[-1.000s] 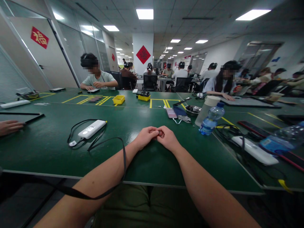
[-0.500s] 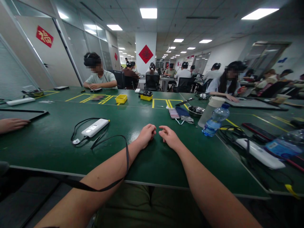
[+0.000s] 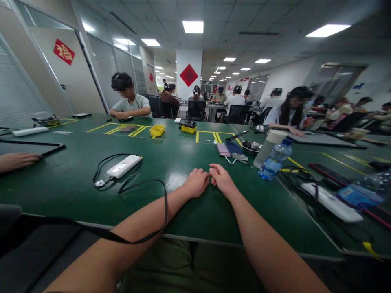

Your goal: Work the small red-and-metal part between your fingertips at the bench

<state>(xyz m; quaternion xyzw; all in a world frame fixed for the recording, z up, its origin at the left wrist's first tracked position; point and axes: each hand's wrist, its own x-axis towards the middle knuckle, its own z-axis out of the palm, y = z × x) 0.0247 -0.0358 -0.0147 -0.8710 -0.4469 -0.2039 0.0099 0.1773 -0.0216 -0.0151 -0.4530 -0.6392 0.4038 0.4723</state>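
My left hand (image 3: 198, 183) rests palm down on the green table (image 3: 165, 211), its fingers loosely bent and nothing visible in it. Close beside it on the right, my right hand (image 3: 222, 179) has its fingers partly curved and apart, also without an object. The fingertips of both hands meet or nearly meet; whether they touch is hard to tell. A black strap (image 3: 166, 205) loops across my left forearm. It runs from the table near a white power bank (image 3: 125, 165) with a black cable, lying left of my hands.
To the right stand a clear water bottle (image 3: 276, 159) and a pale tumbler (image 3: 269, 148), near a metal bowl (image 3: 251, 147) and a cloth (image 3: 240, 157). Yellow trays (image 3: 157, 130) sit farther back. A co-worker's hand (image 3: 20, 161) lies at left; other people sit across the table.
My hands have come closer together, and the left fingers have gone from a tighter curl to lying flatter. The view has tilted slightly upward.
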